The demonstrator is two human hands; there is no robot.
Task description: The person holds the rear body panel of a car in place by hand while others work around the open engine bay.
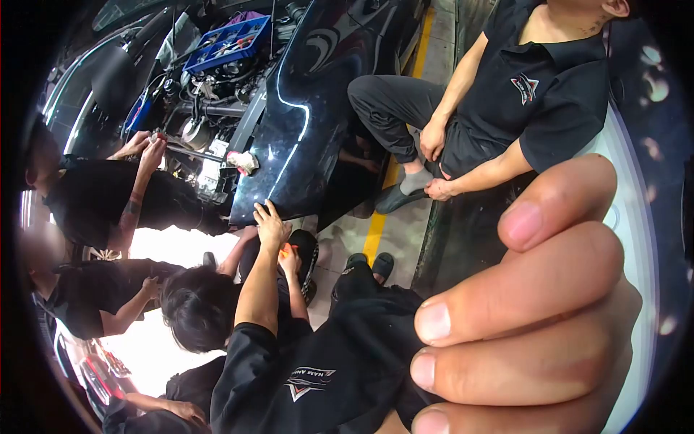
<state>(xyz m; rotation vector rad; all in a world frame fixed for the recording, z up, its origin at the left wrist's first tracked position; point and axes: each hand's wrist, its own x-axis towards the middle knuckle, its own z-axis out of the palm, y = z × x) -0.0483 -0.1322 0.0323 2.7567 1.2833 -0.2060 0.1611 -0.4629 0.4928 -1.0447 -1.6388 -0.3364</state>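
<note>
My right hand is very close to the lens at the right, fingers curled and pressed together. What it may hold is hidden. My left hand rests with fingers spread on the lower end of the shiny dark car fender. Beside it, another person's hand has something orange in it. Across the open engine bay, a co-worker's two hands are at one end of a dark bar. A white and reddish bundle lies at the bar's other end, against the fender.
A blue divided tray of small parts sits over the engine bay. A person in black sits at the upper right, hands near a foot. Several people crowd the left, one with head bent. A yellow line crosses the tiled floor.
</note>
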